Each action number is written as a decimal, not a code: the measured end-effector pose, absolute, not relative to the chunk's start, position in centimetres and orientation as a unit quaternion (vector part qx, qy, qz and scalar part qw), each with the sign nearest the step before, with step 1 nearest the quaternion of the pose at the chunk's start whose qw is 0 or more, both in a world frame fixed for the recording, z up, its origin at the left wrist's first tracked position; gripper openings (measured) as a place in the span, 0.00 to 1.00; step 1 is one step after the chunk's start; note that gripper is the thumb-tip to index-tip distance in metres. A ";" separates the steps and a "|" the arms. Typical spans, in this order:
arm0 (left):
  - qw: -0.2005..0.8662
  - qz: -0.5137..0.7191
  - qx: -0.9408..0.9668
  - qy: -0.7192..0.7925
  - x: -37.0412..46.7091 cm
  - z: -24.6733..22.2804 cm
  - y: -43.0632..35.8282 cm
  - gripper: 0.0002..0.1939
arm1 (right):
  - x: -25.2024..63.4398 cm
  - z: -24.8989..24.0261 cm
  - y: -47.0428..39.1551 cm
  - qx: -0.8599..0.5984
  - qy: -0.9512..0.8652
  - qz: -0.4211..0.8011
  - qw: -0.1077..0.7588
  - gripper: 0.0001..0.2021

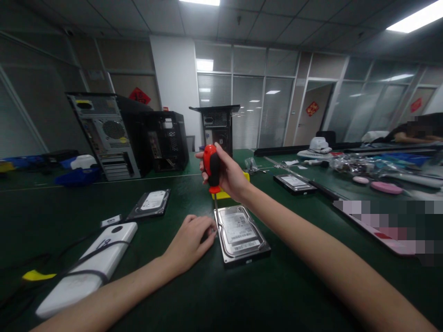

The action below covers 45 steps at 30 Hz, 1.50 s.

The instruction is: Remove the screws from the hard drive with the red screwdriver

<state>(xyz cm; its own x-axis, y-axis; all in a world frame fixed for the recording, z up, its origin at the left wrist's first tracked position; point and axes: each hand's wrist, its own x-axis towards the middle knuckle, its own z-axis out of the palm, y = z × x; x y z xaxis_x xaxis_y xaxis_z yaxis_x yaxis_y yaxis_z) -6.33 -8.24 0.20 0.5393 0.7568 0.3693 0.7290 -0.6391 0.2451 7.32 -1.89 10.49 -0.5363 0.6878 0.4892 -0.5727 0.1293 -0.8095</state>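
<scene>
Right hand [232, 175]: grip closed round red-and-black-handled metal screwdriver [215, 168], shaft at left edge | silver rectangular hard drive [238, 230]: flat on green worktop [180, 299] | left hand [190, 240]: beside drive, grip unclear

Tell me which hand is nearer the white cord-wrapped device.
Left: the left hand lies between the white device and the middle hard drive; the right hand, holding the screwdriver, is raised farther off.

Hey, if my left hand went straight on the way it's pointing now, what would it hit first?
Your left hand would most likely meet the left edge of the hard drive by the screwdriver first; it looks right beside that edge, though whether they touch is unclear.
</scene>
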 end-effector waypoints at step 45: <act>0.035 0.225 0.875 0.427 -6.4 0.3 -8.3 0.05 | 7.6 10.6 -1.6 -0.065 -0.589 0.658 0.464 0.23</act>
<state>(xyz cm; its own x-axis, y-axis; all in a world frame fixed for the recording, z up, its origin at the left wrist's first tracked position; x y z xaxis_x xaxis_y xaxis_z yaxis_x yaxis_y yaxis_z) -6.38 -8.26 0.33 0.5339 0.7637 0.3629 0.7319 -0.6323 0.2540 7.58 -1.62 10.58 -0.5602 0.6884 0.4607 -0.5342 0.1248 -0.8361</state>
